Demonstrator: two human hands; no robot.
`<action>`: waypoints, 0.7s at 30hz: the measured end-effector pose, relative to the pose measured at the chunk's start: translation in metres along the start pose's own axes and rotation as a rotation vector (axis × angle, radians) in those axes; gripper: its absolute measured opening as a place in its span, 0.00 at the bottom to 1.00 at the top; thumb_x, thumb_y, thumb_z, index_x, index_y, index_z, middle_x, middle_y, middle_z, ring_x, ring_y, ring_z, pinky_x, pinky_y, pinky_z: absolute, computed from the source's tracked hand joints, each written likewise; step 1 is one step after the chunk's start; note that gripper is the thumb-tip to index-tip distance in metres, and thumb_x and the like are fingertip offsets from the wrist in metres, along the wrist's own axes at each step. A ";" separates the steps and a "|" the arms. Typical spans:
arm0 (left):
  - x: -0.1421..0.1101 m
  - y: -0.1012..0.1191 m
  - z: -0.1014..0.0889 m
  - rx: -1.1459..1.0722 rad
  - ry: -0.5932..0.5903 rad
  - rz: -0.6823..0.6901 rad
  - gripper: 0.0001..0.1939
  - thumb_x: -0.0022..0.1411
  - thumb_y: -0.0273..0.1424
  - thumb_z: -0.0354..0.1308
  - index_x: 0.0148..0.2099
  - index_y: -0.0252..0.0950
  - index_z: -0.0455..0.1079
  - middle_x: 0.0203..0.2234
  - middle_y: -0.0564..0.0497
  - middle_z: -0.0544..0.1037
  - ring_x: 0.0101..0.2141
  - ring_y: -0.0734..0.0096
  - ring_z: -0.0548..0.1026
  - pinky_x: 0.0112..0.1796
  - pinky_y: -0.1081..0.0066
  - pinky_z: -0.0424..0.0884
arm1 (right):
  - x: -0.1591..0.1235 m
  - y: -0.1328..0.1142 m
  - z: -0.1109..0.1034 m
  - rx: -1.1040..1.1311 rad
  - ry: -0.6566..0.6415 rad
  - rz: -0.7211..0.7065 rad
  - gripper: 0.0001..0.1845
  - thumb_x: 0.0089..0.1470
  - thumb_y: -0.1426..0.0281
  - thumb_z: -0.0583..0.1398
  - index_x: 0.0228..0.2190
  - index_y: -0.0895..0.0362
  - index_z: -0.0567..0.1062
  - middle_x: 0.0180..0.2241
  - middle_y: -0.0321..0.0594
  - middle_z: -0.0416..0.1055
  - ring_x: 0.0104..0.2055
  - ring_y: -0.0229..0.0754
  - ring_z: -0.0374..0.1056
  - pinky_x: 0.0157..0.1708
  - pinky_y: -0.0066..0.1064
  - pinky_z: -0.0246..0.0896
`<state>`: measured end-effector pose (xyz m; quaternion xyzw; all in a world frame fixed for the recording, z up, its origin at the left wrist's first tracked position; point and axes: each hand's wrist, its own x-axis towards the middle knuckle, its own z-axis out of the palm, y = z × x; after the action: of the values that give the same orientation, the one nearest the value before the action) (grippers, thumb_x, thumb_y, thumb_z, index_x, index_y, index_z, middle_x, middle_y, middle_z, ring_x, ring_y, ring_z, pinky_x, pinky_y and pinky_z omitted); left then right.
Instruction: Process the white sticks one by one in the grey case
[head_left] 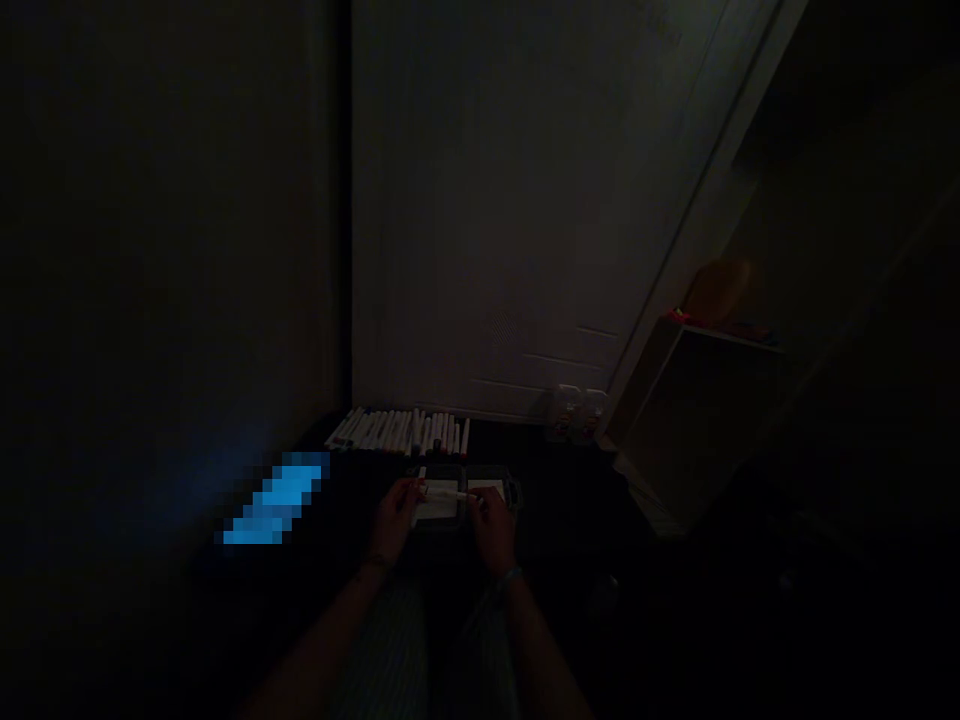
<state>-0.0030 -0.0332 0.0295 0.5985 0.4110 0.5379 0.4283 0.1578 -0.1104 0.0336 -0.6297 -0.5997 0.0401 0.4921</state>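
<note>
Crosswise above the open case, I hold a white marker between my left hand and right hand, fingers pinched near its ends.

Held marker: smooth white barrel, plastic by its look
Marker row, far left: smooth white plastic-looking barrels, faint sheen
Open case: see-through plastic, slightly glossy rim
Tabletop: dark, matt; material unclear in the dimness
Panel, far side: matt, mostly smooth, thin raised or grooved lines low down
Clear containers, far right: transparent plastic-looking, small glints
Shelf unit, right: flat, matt board, possibly wood
Clothing, near: soft cloth, finely striped or ribbed
</note>
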 end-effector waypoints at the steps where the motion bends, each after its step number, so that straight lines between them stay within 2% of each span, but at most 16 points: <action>1: 0.000 0.000 0.000 0.000 -0.005 -0.001 0.23 0.52 0.49 0.49 0.38 0.35 0.67 0.30 0.50 0.75 0.34 0.67 0.72 0.37 0.70 0.67 | 0.000 0.002 0.001 -0.004 0.005 0.005 0.14 0.57 0.64 0.47 0.37 0.54 0.69 0.34 0.35 0.68 0.34 0.34 0.63 0.35 0.24 0.56; 6: -0.001 0.000 0.000 0.020 0.066 0.042 0.21 0.55 0.46 0.46 0.42 0.36 0.68 0.36 0.49 0.75 0.39 0.65 0.71 0.41 0.68 0.65 | 0.000 0.008 0.005 -0.013 0.050 0.030 0.14 0.58 0.65 0.45 0.35 0.55 0.69 0.34 0.37 0.68 0.37 0.36 0.64 0.38 0.26 0.56; 12: 0.009 -0.015 -0.002 0.143 0.190 0.178 0.16 0.58 0.33 0.43 0.46 0.37 0.65 0.43 0.48 0.70 0.46 0.65 0.67 0.49 0.63 0.60 | 0.001 0.012 0.007 -0.015 0.099 0.049 0.14 0.58 0.66 0.45 0.36 0.56 0.69 0.35 0.40 0.68 0.38 0.37 0.64 0.39 0.27 0.55; 16: 0.014 -0.027 -0.003 0.171 0.168 0.245 0.19 0.54 0.27 0.43 0.48 0.38 0.63 0.45 0.47 0.67 0.48 0.65 0.65 0.50 0.62 0.59 | 0.001 0.012 0.007 -0.009 0.099 0.070 0.15 0.58 0.65 0.45 0.36 0.56 0.69 0.35 0.40 0.68 0.38 0.37 0.64 0.40 0.28 0.55; 21: 0.013 -0.029 -0.005 0.195 0.156 0.257 0.19 0.51 0.26 0.45 0.47 0.38 0.64 0.45 0.48 0.68 0.47 0.65 0.65 0.49 0.62 0.60 | 0.001 0.012 0.005 0.022 0.089 0.062 0.14 0.58 0.64 0.47 0.36 0.55 0.70 0.35 0.39 0.69 0.38 0.37 0.64 0.39 0.27 0.56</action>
<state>-0.0078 -0.0117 0.0063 0.6413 0.4135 0.5905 0.2627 0.1630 -0.1042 0.0235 -0.6437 -0.5570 0.0337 0.5237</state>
